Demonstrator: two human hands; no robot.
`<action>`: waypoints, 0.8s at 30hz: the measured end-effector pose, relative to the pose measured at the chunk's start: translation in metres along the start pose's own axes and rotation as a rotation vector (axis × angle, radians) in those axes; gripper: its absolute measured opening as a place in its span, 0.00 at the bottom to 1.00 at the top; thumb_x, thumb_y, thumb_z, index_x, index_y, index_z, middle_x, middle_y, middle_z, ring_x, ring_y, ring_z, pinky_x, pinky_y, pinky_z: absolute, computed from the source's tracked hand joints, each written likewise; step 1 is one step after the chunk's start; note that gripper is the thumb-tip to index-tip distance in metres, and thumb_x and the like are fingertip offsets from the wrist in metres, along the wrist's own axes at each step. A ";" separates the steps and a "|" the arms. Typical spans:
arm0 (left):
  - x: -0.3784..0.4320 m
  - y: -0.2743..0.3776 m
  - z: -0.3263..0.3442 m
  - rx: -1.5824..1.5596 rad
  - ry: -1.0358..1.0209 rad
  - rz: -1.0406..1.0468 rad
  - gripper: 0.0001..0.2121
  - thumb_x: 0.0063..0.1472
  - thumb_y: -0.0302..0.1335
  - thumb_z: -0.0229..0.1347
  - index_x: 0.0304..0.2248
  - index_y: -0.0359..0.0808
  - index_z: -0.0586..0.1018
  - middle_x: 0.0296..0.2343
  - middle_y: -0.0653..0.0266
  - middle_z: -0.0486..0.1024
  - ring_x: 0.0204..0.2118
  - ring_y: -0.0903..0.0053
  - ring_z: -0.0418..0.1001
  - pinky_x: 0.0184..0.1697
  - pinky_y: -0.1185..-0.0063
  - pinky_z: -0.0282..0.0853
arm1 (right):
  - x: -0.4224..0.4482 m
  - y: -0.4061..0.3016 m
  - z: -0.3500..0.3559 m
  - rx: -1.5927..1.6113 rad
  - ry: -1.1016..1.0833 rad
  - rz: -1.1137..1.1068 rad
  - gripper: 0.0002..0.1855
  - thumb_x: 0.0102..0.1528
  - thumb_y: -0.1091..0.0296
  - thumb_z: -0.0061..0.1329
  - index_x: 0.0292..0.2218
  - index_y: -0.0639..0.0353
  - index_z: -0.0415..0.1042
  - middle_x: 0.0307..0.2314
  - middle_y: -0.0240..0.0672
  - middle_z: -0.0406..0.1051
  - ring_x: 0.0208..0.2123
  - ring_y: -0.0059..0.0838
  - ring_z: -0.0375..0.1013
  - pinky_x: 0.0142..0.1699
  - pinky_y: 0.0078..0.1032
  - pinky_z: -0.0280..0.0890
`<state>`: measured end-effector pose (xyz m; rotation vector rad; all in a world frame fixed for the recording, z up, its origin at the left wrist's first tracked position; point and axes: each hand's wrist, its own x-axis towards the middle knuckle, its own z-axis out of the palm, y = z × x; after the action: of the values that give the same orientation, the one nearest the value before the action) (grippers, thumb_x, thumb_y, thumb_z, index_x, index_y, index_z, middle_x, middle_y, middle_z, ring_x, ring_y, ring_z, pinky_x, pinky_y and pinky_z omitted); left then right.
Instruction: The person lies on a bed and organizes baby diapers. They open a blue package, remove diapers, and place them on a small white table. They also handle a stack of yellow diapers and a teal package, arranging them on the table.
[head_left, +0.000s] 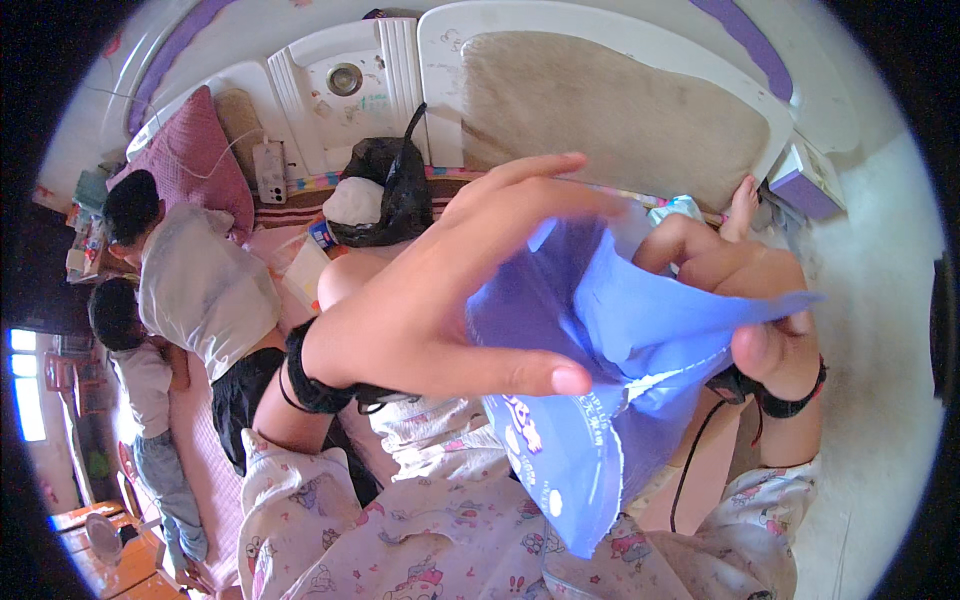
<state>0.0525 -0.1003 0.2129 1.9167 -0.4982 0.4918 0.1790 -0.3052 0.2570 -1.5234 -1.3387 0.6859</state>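
Note:
A blue-purple plastic packaging bag (637, 300) hangs in front of my chest. White torn edges run down its side, and its printed front bears writing. My right hand (735, 277) grips the bag's upper right edge, with the thumb on the near side and curled fingers on the far side. At the bag's left, my left hand (435, 300) is spread, its thumb across the front of the bag and its slightly blurred fingers stretched above the bag's mouth. Black bands circle both my wrists. The inside of the bag is mostly hidden.
Beyond my left arm, a black plastic bag (405, 187) holds a white bundle (354, 201). A phone (270, 172) with a cable leans at the headboard (615, 112) near a pink pillow (195, 157). Two people are at the left. A purple-white box (808, 180) stands far right.

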 end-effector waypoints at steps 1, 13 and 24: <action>0.006 0.000 -0.008 0.039 -0.172 -0.006 0.26 0.45 0.43 0.65 0.35 0.27 0.75 0.43 0.47 0.68 0.58 0.56 0.54 0.57 0.67 0.50 | -0.001 0.004 -0.002 0.056 -0.004 0.009 0.32 0.53 0.39 0.42 0.26 0.67 0.73 0.24 0.38 0.71 0.34 0.31 0.69 0.59 0.43 0.26; 0.015 0.034 -0.009 -0.154 -0.185 -0.482 0.15 0.57 0.33 0.58 0.38 0.30 0.75 0.31 0.66 0.75 0.35 0.82 0.70 0.39 0.81 0.63 | 0.000 0.017 -0.002 0.005 0.285 -0.068 0.32 0.55 0.44 0.41 0.47 0.68 0.64 0.42 0.43 0.66 0.47 0.38 0.64 0.54 0.33 0.55; 0.005 0.031 0.000 -0.433 0.227 -0.518 0.25 0.56 0.36 0.57 0.49 0.28 0.69 0.40 0.62 0.74 0.41 0.79 0.71 0.47 0.80 0.63 | -0.001 0.003 0.014 -0.720 0.195 -0.243 0.19 0.43 0.67 0.58 0.37 0.63 0.70 0.34 0.39 0.67 0.36 0.36 0.67 0.50 0.32 0.56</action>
<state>0.0391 -0.1126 0.2390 1.4712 0.0491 0.2301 0.1674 -0.3022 0.2481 -1.8674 -1.6744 -0.1293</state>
